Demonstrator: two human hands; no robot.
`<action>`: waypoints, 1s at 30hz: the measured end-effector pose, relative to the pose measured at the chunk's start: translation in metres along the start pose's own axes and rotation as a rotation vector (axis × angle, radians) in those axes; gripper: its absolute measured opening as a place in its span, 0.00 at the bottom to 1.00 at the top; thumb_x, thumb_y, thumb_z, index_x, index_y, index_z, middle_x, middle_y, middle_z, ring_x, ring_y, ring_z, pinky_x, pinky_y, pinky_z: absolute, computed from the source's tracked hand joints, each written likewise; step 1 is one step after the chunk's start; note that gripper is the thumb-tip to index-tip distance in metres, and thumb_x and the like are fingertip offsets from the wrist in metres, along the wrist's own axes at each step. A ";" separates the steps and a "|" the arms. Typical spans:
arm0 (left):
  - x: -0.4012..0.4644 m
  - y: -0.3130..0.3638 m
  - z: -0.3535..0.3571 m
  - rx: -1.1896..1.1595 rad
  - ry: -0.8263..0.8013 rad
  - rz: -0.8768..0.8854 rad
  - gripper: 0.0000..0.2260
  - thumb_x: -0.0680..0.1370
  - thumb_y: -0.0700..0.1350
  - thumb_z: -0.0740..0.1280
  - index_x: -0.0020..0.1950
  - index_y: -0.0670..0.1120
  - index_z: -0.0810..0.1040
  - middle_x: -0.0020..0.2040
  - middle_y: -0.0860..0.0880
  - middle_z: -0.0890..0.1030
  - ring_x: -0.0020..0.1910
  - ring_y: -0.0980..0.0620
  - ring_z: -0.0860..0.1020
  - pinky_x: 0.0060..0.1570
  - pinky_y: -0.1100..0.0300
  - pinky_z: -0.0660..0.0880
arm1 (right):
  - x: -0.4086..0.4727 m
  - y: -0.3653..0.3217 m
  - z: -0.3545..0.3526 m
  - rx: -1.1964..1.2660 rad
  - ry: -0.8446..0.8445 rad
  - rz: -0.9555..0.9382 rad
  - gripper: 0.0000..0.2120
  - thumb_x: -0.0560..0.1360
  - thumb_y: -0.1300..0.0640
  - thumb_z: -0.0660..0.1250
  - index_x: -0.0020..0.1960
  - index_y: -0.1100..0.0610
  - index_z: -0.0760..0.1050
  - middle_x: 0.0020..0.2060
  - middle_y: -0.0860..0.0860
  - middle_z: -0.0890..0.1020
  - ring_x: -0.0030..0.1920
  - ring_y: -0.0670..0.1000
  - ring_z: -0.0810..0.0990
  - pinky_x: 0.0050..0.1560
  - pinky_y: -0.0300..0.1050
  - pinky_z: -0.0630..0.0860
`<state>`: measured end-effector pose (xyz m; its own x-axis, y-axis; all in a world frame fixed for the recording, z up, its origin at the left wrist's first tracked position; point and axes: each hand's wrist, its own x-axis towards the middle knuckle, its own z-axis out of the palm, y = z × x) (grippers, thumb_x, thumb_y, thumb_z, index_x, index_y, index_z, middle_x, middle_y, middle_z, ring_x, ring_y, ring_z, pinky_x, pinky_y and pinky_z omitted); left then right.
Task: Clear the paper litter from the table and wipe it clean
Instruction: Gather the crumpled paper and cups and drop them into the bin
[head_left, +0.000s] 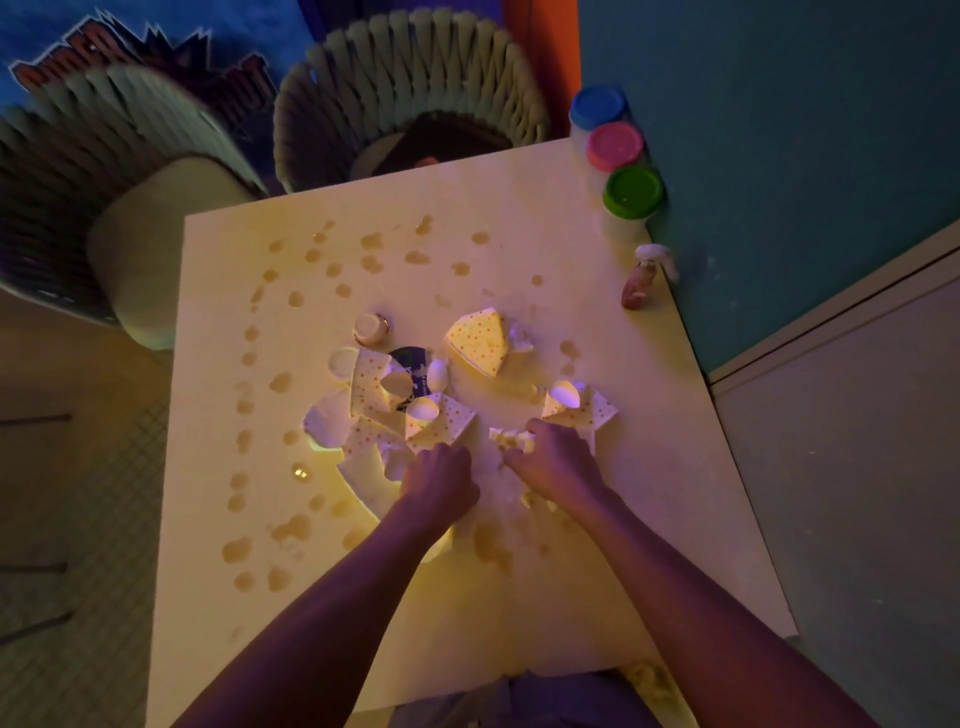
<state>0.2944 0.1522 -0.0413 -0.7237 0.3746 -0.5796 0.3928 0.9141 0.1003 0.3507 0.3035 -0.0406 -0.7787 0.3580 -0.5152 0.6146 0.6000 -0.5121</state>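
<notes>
Paper litter (415, 410) is lying in a heap mid-table: dotted paper cones, torn white scraps, a dark printed piece, a few small cups. One dotted cone (478, 343) is sitting just beyond the heap, another (579, 405) to the right. The right hand (553, 457) is curling its fingers round a crumpled white scrap (511, 439), pinching it against the table. The left hand (439, 475) is resting at the near edge of the heap, fingers curled under; cannot tell what they are gripping. The table (597, 597) is showing brownish spill spots all over. Three lidded tubs (631, 192) and a small spray bottle (647, 275) are standing along the right edge. Two woven chairs (410, 78) are sitting beyond the far edge.
</notes>
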 end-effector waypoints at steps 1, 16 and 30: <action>0.002 -0.001 -0.003 -0.063 0.013 0.005 0.10 0.73 0.43 0.67 0.53 0.43 0.77 0.52 0.40 0.80 0.52 0.37 0.80 0.40 0.52 0.71 | 0.001 0.002 -0.004 0.046 0.002 0.022 0.14 0.71 0.43 0.70 0.49 0.52 0.76 0.49 0.55 0.83 0.52 0.59 0.81 0.42 0.46 0.73; 0.092 0.051 -0.074 -0.277 0.393 0.152 0.12 0.77 0.50 0.65 0.56 0.46 0.78 0.52 0.40 0.83 0.52 0.37 0.80 0.41 0.53 0.71 | -0.011 0.040 -0.042 0.953 0.019 0.199 0.09 0.75 0.59 0.69 0.53 0.50 0.81 0.35 0.49 0.82 0.31 0.47 0.76 0.32 0.41 0.74; 0.127 0.068 -0.072 0.017 0.327 0.118 0.09 0.76 0.46 0.66 0.52 0.45 0.82 0.50 0.42 0.80 0.50 0.37 0.80 0.42 0.52 0.75 | -0.005 0.041 -0.075 0.850 -0.022 0.287 0.21 0.72 0.40 0.72 0.33 0.56 0.76 0.31 0.50 0.83 0.31 0.55 0.85 0.25 0.38 0.69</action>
<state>0.1886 0.2726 -0.0496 -0.8150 0.5104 -0.2745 0.4925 0.8596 0.1361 0.3702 0.3806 -0.0077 -0.5838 0.3933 -0.7103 0.6776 -0.2459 -0.6931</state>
